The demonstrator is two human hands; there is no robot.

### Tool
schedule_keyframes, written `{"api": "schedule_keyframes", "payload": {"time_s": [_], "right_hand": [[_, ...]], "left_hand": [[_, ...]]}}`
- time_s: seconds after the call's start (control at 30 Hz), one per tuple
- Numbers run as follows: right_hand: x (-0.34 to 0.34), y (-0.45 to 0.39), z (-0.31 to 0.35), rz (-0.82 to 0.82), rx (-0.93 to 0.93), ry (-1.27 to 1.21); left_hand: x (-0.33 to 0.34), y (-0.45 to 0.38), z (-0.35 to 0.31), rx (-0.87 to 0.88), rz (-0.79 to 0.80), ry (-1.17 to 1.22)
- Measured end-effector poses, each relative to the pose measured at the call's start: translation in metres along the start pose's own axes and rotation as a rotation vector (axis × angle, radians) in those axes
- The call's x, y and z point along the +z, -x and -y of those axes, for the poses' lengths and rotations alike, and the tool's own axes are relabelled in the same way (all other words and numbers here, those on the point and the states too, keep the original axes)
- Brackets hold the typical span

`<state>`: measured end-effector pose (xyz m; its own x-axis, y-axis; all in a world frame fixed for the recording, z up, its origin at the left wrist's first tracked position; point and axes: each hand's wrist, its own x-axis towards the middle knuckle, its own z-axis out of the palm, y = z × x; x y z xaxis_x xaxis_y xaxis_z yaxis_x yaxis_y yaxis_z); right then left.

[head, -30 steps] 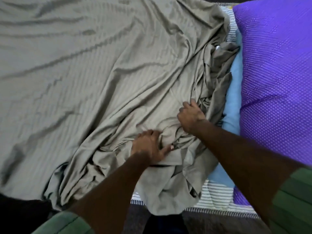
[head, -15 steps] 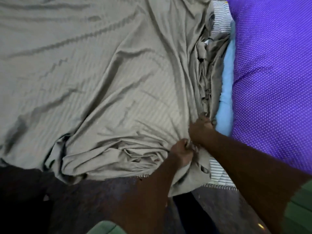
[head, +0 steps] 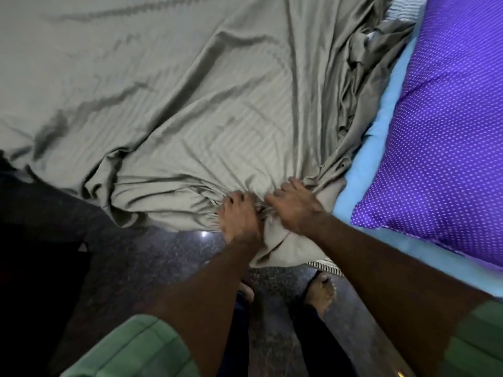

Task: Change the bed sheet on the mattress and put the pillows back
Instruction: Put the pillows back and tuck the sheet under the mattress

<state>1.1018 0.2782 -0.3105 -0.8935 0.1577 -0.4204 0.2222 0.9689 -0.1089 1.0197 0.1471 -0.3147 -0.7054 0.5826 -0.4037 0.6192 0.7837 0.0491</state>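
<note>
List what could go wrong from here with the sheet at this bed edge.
1. The grey-green striped sheet is bunched where the left hand and right hand grip it; wrinkles may get tucked in.
2. The purple dotted pillow lies beside the heaped folds and may pin them.

This is a bedroom in a home. A bed fills most of the view, draped in a loose, creased grey-green sheet (head: 168, 99) that spreads up and away from the left hand (head: 239, 219). Just to the right of the right hand (head: 296, 210) lies a purple pillow (head: 446, 137) with small white dots, on light blue cloth (head: 362, 170). A striped mattress edge (head: 325, 266) peeks out below the hands. Beneath them, a dark speckled floor (head: 163, 262) and a bare foot (head: 321, 291) show at the bedside.
</note>
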Motion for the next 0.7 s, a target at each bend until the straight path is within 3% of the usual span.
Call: {"api": "schedule_keyframes", "payload": {"time_s": [0.17,0.27,0.33,0.4,0.47,0.53,0.57,0.7], "right_hand": [[-0.031,0.016,-0.016,0.378,0.1,0.351],[-0.027,0.028,-0.01,0.268,0.109,0.327],[-0.016,0.037,-0.003,0.023,0.082,0.138],[-0.006,0.047,0.002,-0.168,0.016,-0.099],[0.004,0.059,0.005,-0.084,-0.068,-0.095],[0.006,0.065,0.002,0.111,-0.143,0.088],[0.003,0.066,0.0,0.195,-0.162,0.184],[-0.014,0.057,0.003,0.278,-0.094,0.433]], "left_hand": [[0.01,0.032,-0.058,0.09,0.308,0.488],[0.019,0.048,-0.07,0.017,0.223,0.742],[0.022,0.055,-0.064,-0.055,0.038,0.707],[0.021,0.061,-0.053,-0.168,-0.143,0.509],[0.023,0.074,-0.041,-0.3,-0.231,0.359],[0.03,0.082,-0.032,-0.337,-0.172,0.314],[0.036,0.085,-0.029,-0.309,-0.141,0.293],[0.046,0.083,-0.03,-0.097,-0.12,0.227]]}}
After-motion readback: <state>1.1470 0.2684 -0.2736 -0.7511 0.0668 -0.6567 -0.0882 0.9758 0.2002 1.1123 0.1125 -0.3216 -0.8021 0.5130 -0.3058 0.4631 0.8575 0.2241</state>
